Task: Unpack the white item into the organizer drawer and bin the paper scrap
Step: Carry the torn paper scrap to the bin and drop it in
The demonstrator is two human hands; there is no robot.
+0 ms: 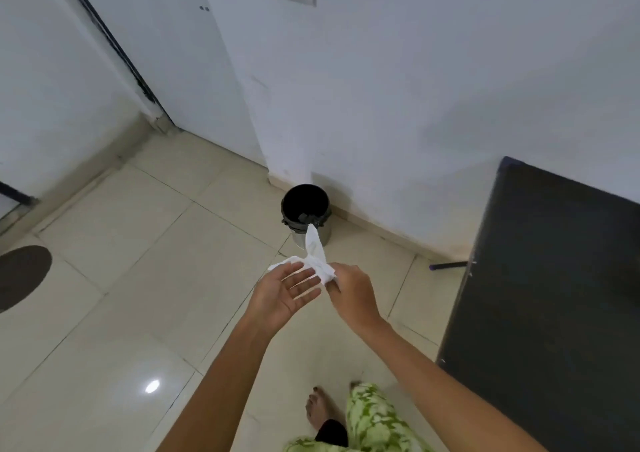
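A crumpled white paper scrap (317,256) is pinched in the fingers of my right hand (353,294), its loose ends sticking up and to the left. My left hand (282,294) is beside it, palm up with fingers spread, the fingertips touching the scrap's lower edge. Just beyond the hands a small round bin (305,214) with a black liner stands on the floor against the wall, its mouth open. The organizer drawer and the white item are not in view.
A dark table (540,278) fills the right side, with a thin dark leg or rod (448,265) near its base. A white door (166,46) is at the upper left, a dark round mat (20,275) at the left edge. My feet stand on beige tiles (138,278).
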